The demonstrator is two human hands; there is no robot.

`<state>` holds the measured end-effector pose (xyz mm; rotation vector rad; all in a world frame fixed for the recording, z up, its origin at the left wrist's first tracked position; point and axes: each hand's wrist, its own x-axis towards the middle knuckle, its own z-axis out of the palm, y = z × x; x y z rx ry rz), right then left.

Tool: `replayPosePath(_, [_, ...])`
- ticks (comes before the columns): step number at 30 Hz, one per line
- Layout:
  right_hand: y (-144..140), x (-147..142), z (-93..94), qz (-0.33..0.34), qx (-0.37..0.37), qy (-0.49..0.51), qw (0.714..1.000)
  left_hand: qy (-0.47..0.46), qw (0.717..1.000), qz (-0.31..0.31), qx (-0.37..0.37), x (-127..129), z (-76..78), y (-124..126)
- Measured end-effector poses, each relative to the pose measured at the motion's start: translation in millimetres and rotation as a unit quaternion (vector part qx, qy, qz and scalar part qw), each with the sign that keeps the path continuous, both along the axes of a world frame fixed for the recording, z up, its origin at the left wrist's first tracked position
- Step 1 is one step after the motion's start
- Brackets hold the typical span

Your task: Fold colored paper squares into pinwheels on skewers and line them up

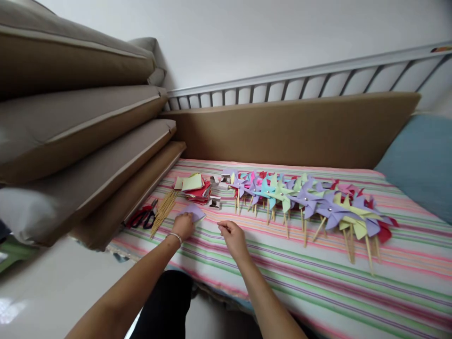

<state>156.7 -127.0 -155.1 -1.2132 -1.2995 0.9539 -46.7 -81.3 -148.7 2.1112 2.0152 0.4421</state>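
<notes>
Left hand: the left hand [183,226], a thin bracelet at its wrist, lay on the striped bedspread [282,268] near its front edge, fingers pinching the near side of a lilac square of paper [192,212].
Right hand: the right hand [233,235] hovered just beside the left, fingertips drawn together as if nipping something tiny; what it gripped, if anything, was too small to make out.
Lilac paper: flat on the bedspread, toward the left end, partly covered by the left fingers.
Containers: none showed; everything lay loose on the cloth.
Paper stack: a loose pile of yellow, red and green paper squares [196,187] sat behind the lilac sheet, toward the back left.
Sticks: a bundle of thin wooden sticks [164,211] lay left of the left hand, with red-and-black-handled scissors [143,216] at the left edge, under the cushions.
Small white object: a little white metal-looking piece [214,202] lay just behind the hands; its kind could not be told.
Pinwheels: a long row of finished paper pinwheels on wooden sticks [310,202] ran from mid-bed toward the right end.
Open room: bare striped cloth stretched along the front edge, right of the right hand.
Edges: stacked brown cushions [88,141] crowded the left side; a brown padded board [293,129] closed the back.
Cut off: both forearms ran out of the bottom of the view.
</notes>
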Motion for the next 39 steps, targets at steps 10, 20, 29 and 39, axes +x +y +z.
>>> replayPosePath(10, [-10.4, 8.4, 17.5, 0.003, -0.009, 0.063, 0.998, -0.290, 0.951, 0.086, 0.071, -5.2, 53.8, -13.3])
replayPosePath(20, [-39.6, -2.6, 27.6, 0.121, -0.147, 0.250, 0.949, -0.763, 0.623, 0.134, -0.112, 31.6, 69.7, -97.1])
replayPosePath(29, [-45.1, 1.9, 20.7, 0.114, -0.130, 0.293, 0.940, -0.783, 0.591, 0.087, -0.171, 53.7, 62.3, -120.7])
replayPosePath(39, [-47.3, 8.8, 23.3, 0.102, -0.131, 0.300, 0.939, -0.791, 0.576, 0.060, -0.197, 55.2, 58.2, -113.7])
